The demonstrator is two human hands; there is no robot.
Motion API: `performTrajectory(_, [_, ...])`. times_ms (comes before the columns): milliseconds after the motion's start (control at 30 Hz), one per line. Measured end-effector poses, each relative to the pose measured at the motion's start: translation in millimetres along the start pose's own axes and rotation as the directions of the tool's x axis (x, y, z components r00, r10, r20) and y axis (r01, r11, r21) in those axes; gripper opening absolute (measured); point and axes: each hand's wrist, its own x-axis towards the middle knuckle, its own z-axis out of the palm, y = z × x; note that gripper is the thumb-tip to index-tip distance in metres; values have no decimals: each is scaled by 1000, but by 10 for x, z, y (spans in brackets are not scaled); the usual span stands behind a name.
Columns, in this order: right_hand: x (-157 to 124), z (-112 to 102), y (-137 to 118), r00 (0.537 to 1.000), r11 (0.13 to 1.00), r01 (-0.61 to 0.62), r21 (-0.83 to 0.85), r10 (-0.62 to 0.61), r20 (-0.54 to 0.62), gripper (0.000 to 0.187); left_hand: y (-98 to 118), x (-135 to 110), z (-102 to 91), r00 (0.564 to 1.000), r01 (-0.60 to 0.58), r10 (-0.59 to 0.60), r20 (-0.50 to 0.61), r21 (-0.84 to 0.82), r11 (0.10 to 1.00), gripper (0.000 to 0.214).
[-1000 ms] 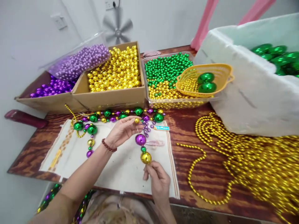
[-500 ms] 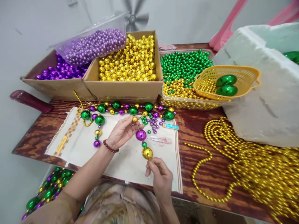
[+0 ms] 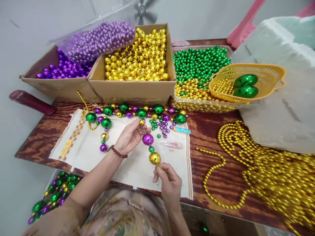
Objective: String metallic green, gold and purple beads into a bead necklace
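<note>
My left hand, with a dark red bead bracelet on the wrist, pinches the upper end of a short bead strand beside a small gold bead. Below that bead a thin bare stretch leads to a shiny purple ball, a smaller green bead and a large gold ball. Just under the large gold ball, my right hand pinches the strand's lower end. The strand hangs slanted above a white cloth. Behind it lies a garland of green, purple and gold balls.
Loose small beads, clear-handled scissors or snips and a blue label lie on the cloth. Behind stand a cardboard box of balls and a yellow basket. Gold bead chains heap at right, below a white foam box.
The camera view has shifted slightly, so the boxes appear higher. Both hands keep nearly the same pose on the strand.
</note>
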Motion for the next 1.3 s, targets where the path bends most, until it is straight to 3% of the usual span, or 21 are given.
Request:
performTrajectory(933, [48, 47, 84, 995, 999, -41, 20, 43, -92, 27, -89, 3, -57, 996, -93, 93, 6, 138, 986, 24])
performTrajectory(1100, [114, 98, 111, 995, 995, -93, 37, 94, -29, 26, -244, -32, -68, 987, -156, 158, 9, 225, 962, 27])
performTrajectory(1300, [164, 210, 304, 994, 993, -106, -57, 106, -9, 29, -556, 43, -43, 980, -170, 191, -55, 267, 949, 34])
